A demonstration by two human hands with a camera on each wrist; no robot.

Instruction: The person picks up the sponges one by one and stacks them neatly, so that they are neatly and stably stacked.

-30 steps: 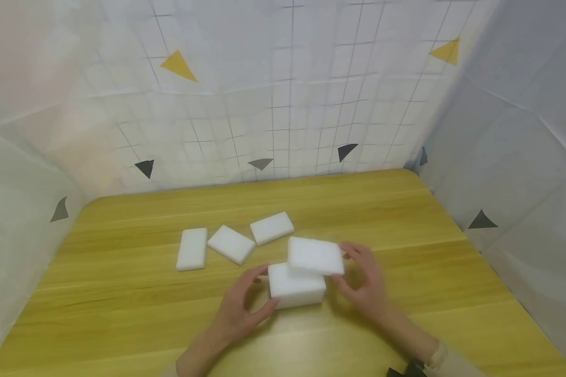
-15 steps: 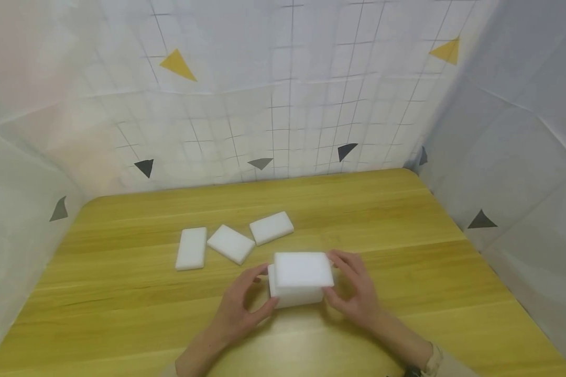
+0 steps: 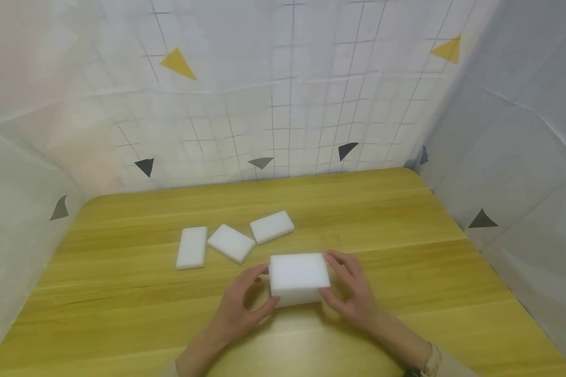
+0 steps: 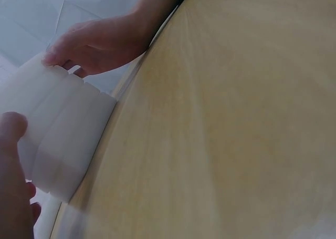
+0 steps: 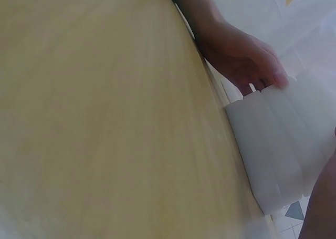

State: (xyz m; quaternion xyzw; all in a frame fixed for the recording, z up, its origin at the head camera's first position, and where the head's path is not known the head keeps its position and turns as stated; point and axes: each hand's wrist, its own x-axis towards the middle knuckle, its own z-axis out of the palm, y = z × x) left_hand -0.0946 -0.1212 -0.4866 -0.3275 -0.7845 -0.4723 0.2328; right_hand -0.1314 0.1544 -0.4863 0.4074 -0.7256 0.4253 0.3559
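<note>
A stack of white foam blocks (image 3: 299, 277) stands on the yellow wooden table (image 3: 405, 225), near the front middle. My left hand (image 3: 242, 303) grips the stack's left end, thumb at the front corner and fingers behind. My right hand (image 3: 351, 290) holds the right end, fingers curled against the top block's side. The top block lies squarely on those below. In the left wrist view the stack (image 4: 58, 128) shows several layers, with the right hand (image 4: 100, 42) at its far end. The right wrist view shows the stack (image 5: 278, 144) with the left hand (image 5: 236, 55) against it.
Three single white blocks lie flat behind the stack: one at the left (image 3: 192, 247), one in the middle (image 3: 231, 243), one at the right (image 3: 271, 227). White cloth walls with a grid and triangles (image 3: 283, 104) close in the table at back and sides.
My right hand has brought the top block left and down from its skewed overhang, so it now sits flush on the stack. The left hand stayed at the stack's left end.
</note>
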